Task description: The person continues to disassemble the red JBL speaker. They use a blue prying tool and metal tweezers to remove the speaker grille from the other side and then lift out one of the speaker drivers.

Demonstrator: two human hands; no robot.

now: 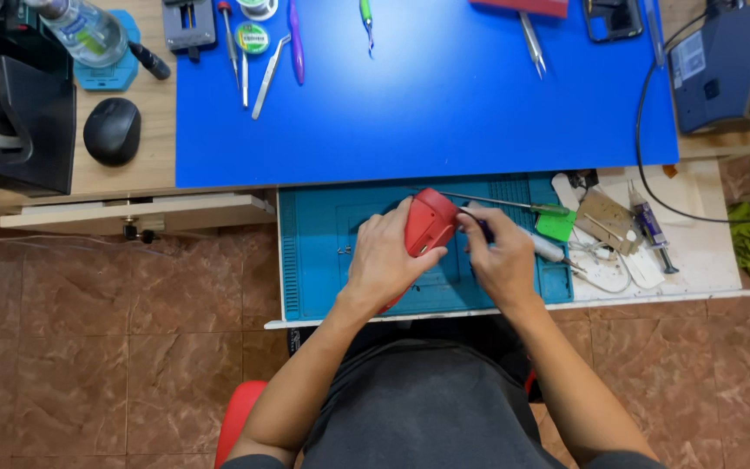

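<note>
My left hand [385, 257] grips a red plastic device shell [430, 222] and holds it on edge over the teal work mat [323, 260] in the pulled-out drawer. Against the shell's right side, my right hand [500, 259] pinches a small dark-handled tool [482, 227]; its tip is hidden between the shell and my fingers. Both hands sit close together at the drawer's middle.
A long thin screwdriver with a green handle [514, 206], a syringe [650, 227] and loose bits lie at the drawer's right. Above, a blue mat [427, 104] carries tweezers [267, 76] and small tools. A black mouse [112, 130], a water bottle [88, 30] and a grey station [726, 69] stand on the desk.
</note>
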